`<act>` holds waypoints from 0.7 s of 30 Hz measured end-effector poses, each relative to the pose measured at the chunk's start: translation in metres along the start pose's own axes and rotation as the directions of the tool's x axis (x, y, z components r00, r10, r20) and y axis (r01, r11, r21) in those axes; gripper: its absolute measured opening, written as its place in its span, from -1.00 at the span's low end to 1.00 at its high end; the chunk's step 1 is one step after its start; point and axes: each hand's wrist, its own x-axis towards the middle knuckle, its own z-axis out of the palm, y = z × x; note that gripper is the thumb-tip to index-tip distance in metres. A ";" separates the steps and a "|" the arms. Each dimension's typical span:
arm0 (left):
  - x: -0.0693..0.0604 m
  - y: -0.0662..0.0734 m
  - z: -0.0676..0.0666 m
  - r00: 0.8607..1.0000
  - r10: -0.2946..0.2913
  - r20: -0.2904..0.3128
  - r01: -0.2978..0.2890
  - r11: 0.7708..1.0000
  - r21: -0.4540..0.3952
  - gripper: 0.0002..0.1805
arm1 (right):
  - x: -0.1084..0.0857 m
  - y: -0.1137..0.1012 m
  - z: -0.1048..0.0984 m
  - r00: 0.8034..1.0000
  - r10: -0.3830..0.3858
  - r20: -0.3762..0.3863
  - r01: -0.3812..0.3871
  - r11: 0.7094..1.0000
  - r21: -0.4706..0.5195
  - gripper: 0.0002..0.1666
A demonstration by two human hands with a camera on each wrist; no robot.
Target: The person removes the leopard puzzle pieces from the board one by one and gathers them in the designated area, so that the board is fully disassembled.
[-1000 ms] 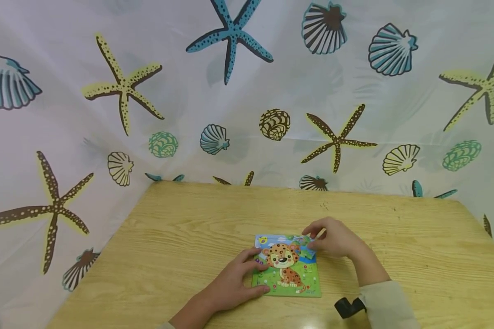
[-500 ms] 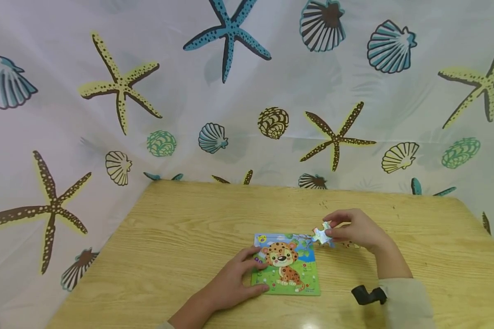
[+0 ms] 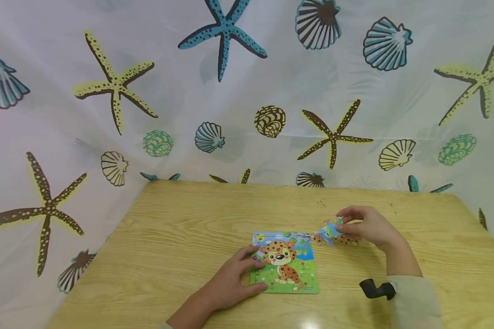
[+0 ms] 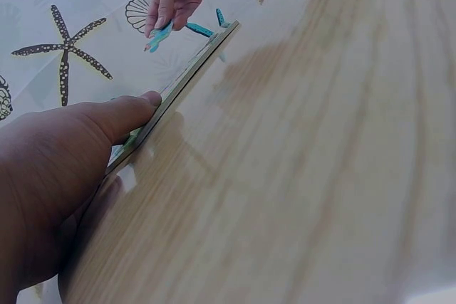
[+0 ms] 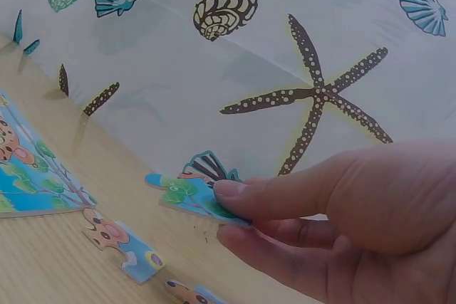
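A jigsaw puzzle board (image 3: 288,269) with a picture of a spotted cub on grass lies on the wooden table. My left hand (image 3: 232,279) rests at its left side, fingers on the picture and thumb near the front left corner; in the left wrist view the thumb (image 4: 132,113) touches the board's edge. Beyond the board's back right corner, my right hand (image 3: 370,227) pinches a blue and green puzzle piece (image 5: 196,196) between thumb and fingers, above the table. Below it lie a loose piece with an orange ear (image 5: 125,243) and a spotted piece (image 5: 189,293), partly cut off.
The wooden table (image 3: 181,228) reaches back to a white cloth (image 3: 247,155) printed with starfish and shells, which also hangs at the sides. A black strap end (image 3: 377,289) sticks out by the right sleeve (image 3: 413,297).
My right hand has carried the pinched piece from over the board's back right area out to the right, turning it on the way. The left hand stays at the board.
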 end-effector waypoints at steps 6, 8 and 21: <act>-0.001 -0.002 -0.002 1.000 0.006 -0.002 -0.006 1.000 -0.008 -0.44 | -0.001 0.004 -0.005 1.000 0.011 -0.019 -0.011 1.000 0.026 -0.44; -0.001 -0.002 -0.001 1.000 0.006 -0.001 -0.006 1.000 -0.008 -0.44 | -0.003 0.006 -0.007 1.000 0.015 -0.025 -0.014 0.999 0.035 -0.44; -0.002 -0.002 0.000 1.000 0.003 0.000 -0.003 1.000 -0.005 -0.44 | -0.012 0.022 -0.023 0.995 0.066 -0.069 -0.060 0.995 0.080 -0.37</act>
